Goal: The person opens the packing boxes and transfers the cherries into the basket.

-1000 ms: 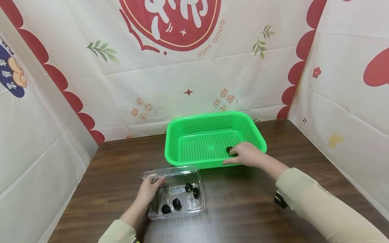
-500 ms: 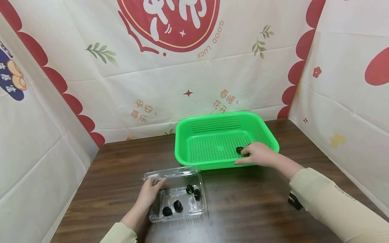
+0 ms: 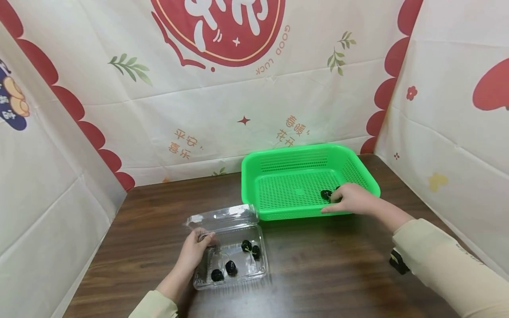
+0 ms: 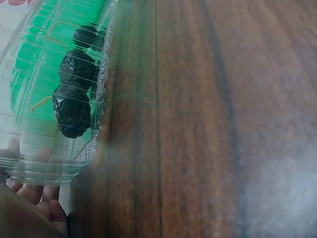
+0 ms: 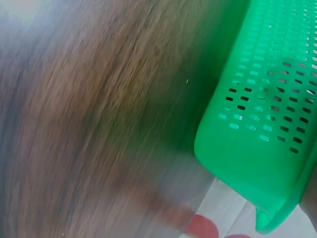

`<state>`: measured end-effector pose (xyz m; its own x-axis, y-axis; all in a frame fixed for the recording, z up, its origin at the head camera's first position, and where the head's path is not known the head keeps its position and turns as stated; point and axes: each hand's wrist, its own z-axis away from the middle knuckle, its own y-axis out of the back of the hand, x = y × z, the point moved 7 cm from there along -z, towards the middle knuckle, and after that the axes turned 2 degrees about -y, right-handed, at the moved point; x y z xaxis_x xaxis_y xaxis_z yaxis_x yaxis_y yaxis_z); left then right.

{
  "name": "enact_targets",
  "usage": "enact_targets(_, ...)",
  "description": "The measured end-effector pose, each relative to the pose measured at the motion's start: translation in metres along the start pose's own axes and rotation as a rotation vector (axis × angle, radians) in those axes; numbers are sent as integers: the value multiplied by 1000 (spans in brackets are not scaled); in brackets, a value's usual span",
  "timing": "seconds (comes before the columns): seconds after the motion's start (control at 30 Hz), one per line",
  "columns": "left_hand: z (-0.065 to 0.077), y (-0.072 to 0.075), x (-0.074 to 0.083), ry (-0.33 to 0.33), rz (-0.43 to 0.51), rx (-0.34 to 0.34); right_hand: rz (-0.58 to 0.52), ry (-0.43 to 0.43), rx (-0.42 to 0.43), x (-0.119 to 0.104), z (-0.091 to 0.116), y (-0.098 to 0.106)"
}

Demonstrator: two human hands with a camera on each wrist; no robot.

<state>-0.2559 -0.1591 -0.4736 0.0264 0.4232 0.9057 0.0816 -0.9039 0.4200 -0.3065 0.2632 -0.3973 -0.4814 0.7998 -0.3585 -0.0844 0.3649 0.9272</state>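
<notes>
Gripping the green basket by its near rim w/ R hand, fingers curled inside, thumb outside; L hand pinches the L edge of the clear box. Basket's at the back of the table, box nearer me, to its L. Dark fruit in basket, beside R fingers, partly hidden; 4 more dark pcs in box. Lid tilted open at back, nr basket; can't tell if touching. Printed cloth behind.

Green basket, black fruits, brown-grained table, red-patterned white cloth
</notes>
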Motion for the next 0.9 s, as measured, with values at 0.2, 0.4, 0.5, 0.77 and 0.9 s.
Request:
enact_targets(0.2,-1,1,-6,42,19,11,-20,-36,-27,14,4,2)
enact_targets(0.4,-13,13,-10,42,-15,48,-38,-33,-44,17,5,2)
enact_targets(0.5,-20,17,-12,41,-18,38,-39,-39,-48,18,5,2)
enact_targets(0.77,-42,24,-13,48,-15,-3,-43,-40,-48,18,5,1)
enact_targets(0.9,-55,27,-16,42,-1,-21,-31,-40,-50,18,5,1)
